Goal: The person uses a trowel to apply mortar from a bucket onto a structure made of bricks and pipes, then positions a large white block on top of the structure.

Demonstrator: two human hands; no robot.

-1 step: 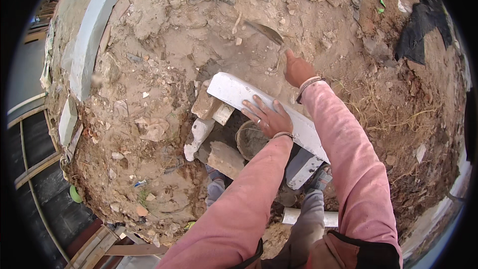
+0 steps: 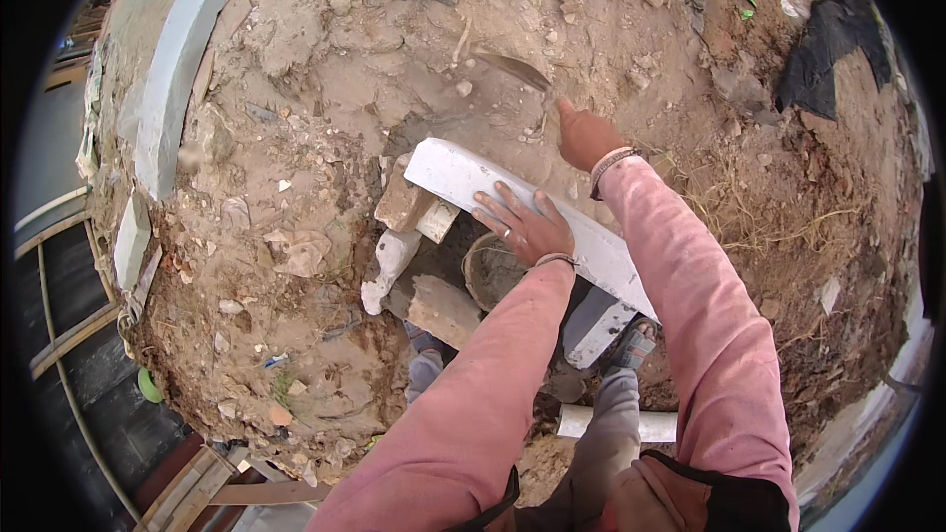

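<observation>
The long white concrete slab (image 2: pixel 532 222) lies slantwise on rubble over the dirt, unchanged from a moment ago. The left hand (image 2: pixel 524 224) stays pressed flat on it, fingers spread; the right hand (image 2: pixel 585 136) seems closed on a trowel (image 2: pixel 517 70), though blurred.

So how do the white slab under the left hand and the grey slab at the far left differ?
The white slab is bright white and lies under the left hand, propped over rubble; the grey slab is duller, bluish grey, untouched, flat on the soil. Both are long and rectangular.
</observation>
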